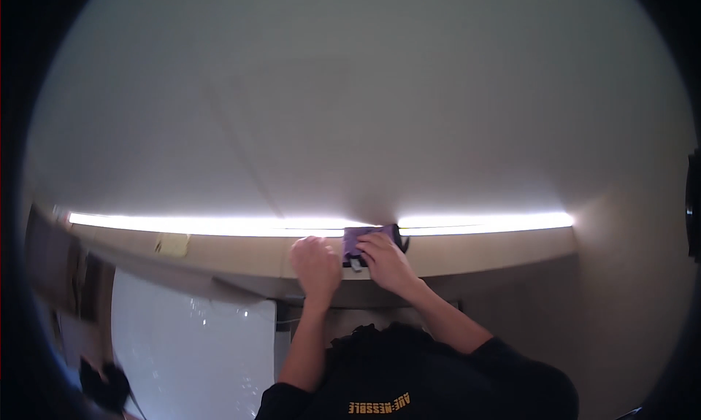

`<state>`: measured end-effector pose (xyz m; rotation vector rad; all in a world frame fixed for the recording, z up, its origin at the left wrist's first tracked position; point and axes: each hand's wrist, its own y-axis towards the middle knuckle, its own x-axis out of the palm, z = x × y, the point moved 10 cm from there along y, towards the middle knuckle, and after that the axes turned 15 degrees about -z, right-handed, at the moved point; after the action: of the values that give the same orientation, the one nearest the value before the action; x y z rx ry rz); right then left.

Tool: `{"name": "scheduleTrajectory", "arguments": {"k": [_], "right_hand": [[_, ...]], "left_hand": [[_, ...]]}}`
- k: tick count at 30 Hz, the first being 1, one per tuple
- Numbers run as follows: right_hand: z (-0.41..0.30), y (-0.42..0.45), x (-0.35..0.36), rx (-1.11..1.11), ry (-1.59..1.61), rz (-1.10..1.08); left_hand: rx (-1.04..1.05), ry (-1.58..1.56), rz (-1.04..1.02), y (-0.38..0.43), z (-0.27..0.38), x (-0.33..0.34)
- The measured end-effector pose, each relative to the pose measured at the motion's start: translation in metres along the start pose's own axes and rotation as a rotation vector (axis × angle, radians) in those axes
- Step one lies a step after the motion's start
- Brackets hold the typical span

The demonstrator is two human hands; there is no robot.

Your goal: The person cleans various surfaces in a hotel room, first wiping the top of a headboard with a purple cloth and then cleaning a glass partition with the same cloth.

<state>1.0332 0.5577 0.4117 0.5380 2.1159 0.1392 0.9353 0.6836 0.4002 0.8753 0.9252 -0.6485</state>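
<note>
A small purple fabric pouch (353, 238) with dark edging lies on a narrow pale wooden ledge (241, 253). My right hand (386, 261) holds it, with the fingers across its face. A black loop or strap (406, 244) sticks out at its right end, and a small pale tag (356, 264) hangs at its lower edge. Just left of the pouch is my left hand (317, 264), its fingers curled over the ledge. Whether anything sits inside those curled fingers is hidden.
A bright light strip (191, 223) runs along the ledge's back, against a plain grey surface (383, 119). A yellowish paper note (173, 244) is on the ledge at left. At lower left are a glossy white panel (191, 343) and a blurred black object (104, 384).
</note>
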Motion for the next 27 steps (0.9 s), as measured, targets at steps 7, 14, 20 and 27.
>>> {"name": "scheduleTrajectory", "arguments": {"k": [7,14,20,27], "right_hand": [[0.12,-0.116,-0.11,0.377,-0.063,0.3],[0.176,-0.22,-0.204,0.726,-0.723,0.506],[0.151,-0.177,-0.168,0.849,-0.677,0.364],[0.071,-0.092,-0.085,0.491,-0.475,0.3]], "left_hand": [[0.028,-0.079,0.145,-0.006,0.011,-0.016],[-0.014,-0.163,0.113,-0.006,0.003,-0.013],[0.017,-0.189,0.128,-0.007,-0.001,-0.016],[0.097,-0.216,0.032,-0.026,-0.001,-0.018]]}}
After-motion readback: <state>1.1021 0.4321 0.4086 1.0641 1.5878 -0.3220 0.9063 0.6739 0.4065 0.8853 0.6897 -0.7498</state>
